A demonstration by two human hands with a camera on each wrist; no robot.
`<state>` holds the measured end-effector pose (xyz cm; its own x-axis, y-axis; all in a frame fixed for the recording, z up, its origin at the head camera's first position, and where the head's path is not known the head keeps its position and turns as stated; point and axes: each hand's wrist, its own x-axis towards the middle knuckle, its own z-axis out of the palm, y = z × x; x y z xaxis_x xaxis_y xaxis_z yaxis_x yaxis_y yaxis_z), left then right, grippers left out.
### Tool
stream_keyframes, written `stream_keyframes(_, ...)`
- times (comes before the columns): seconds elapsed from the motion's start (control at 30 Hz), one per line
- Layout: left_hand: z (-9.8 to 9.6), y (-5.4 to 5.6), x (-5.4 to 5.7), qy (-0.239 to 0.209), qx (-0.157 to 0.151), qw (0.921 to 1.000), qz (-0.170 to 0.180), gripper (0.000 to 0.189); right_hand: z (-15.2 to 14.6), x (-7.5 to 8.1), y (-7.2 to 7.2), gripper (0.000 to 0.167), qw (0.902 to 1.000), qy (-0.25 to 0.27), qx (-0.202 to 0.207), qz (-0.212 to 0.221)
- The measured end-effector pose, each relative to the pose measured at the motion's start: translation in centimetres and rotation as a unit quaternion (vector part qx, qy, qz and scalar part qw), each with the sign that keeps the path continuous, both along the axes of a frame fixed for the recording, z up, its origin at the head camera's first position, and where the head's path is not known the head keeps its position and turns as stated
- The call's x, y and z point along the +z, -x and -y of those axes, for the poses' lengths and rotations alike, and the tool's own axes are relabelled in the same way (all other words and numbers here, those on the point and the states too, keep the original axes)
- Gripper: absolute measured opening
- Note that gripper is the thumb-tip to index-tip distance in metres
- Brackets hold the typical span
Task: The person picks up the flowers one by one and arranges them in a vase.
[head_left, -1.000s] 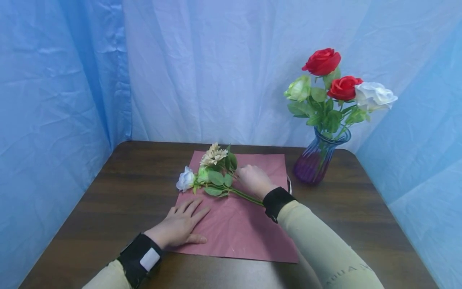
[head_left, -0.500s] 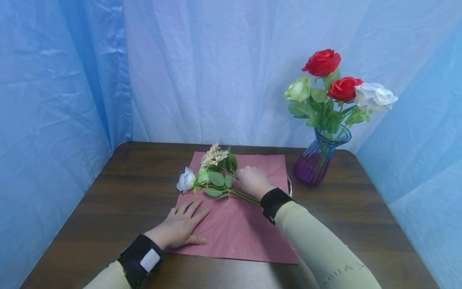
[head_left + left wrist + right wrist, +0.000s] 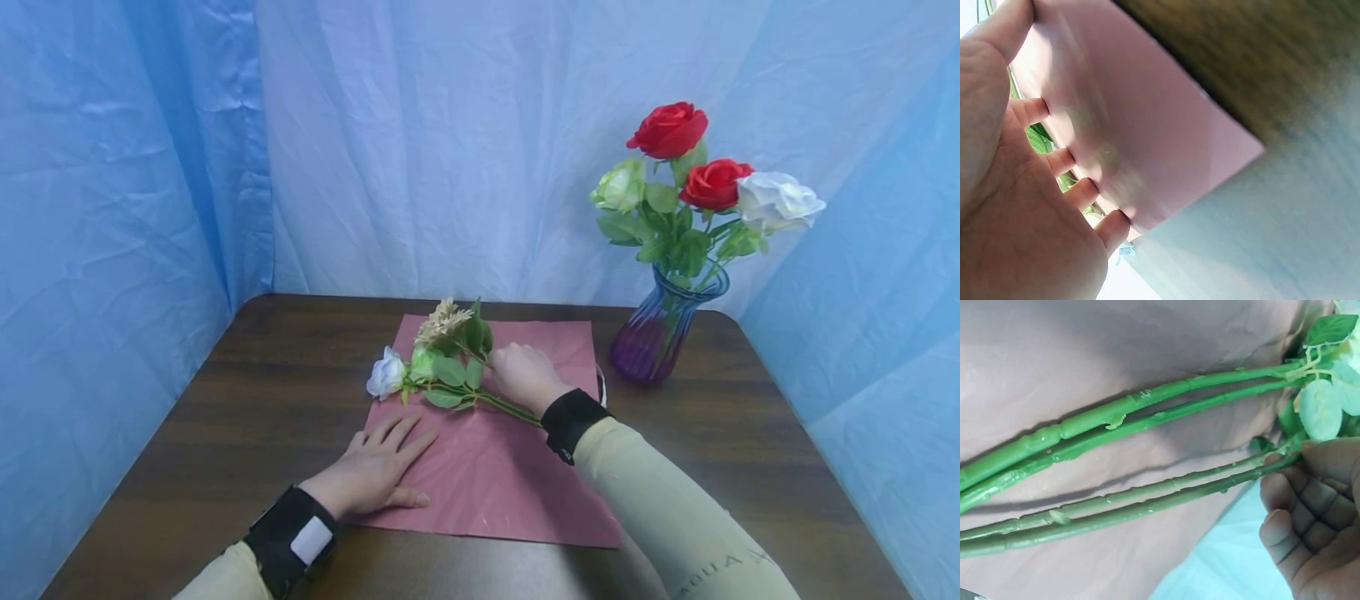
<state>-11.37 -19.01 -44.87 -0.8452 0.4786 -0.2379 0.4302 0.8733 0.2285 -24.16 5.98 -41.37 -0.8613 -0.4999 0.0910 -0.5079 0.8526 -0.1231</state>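
Observation:
A sheet of pink wrapping paper (image 3: 487, 500) lies on the dark wooden table. My left hand (image 3: 371, 471) rests on its left part, fingers spread, with the fingertips on the paper in the left wrist view too. With thumb and fingertips my right hand (image 3: 525, 375) pinches a flower stem (image 3: 1172, 506) just below its leaves. That stem leads to a cream flower (image 3: 444, 323) at the paper's far left. Beside it lie a white rose (image 3: 386, 373) and a pale green rose (image 3: 422, 364), their two thicker green stems (image 3: 1135, 403) running under my right wrist in the head view.
At the back right stands a blue-purple glass vase (image 3: 652, 342) holding two red roses (image 3: 669, 131), a white rose (image 3: 780, 200) and a pale green rose (image 3: 621, 185). A white cord (image 3: 602, 385) shows at the paper's right edge. Blue-white curtains (image 3: 420, 150) surround the table (image 3: 225, 417).
The cream flower's head has turned a little in place as my right hand pinches its stem. My right wrist has shifted slightly left. My left hand has stayed put.

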Motion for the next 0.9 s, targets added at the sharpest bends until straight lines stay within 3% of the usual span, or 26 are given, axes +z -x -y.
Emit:
stream_keyframes(0.6, 0.1, 0.1, -0.2, 0.006, -0.007, 0.9999, -0.006, 0.09, -0.1, 2.1, -0.8, 0.017, 0.9995, -0.016, 0.028, 0.003)
stream_keyframes(0.9, 0.1, 0.1, -0.2, -0.004, -0.016, 0.9998, -0.014, 0.089, -0.3, 3.3, -1.1, 0.014, 0.9976, -0.015, 0.059, -0.034)
